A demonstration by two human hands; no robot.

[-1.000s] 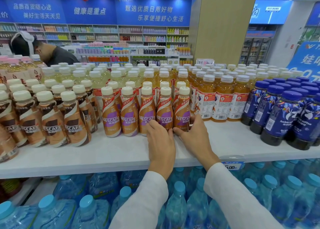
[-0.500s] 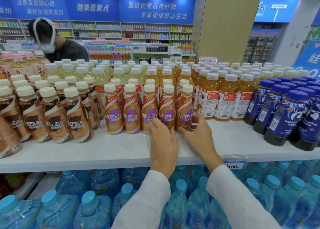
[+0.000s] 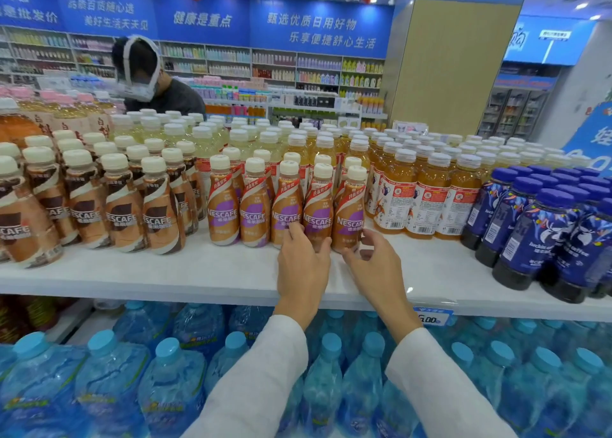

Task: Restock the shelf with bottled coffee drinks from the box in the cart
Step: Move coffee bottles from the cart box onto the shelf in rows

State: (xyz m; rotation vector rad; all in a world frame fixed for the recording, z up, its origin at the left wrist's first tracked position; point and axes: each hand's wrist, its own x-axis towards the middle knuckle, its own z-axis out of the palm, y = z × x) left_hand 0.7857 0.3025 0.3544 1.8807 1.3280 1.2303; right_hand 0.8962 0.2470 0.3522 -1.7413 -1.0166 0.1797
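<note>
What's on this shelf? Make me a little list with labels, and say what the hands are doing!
shelf: white shelf
front row: five purple-label Nescafe bottles
left neighbours: brown-label Nescafe bottles
right neighbours: orange drink bottles, then dark blue coffee bottles
below: water bottles
left hand: fingers touching two bottles
right hand: open, beside the end bottle

Blue-capped water bottles fill the lower tier; a price tag, perhaps 6.00, hangs above.
</note>
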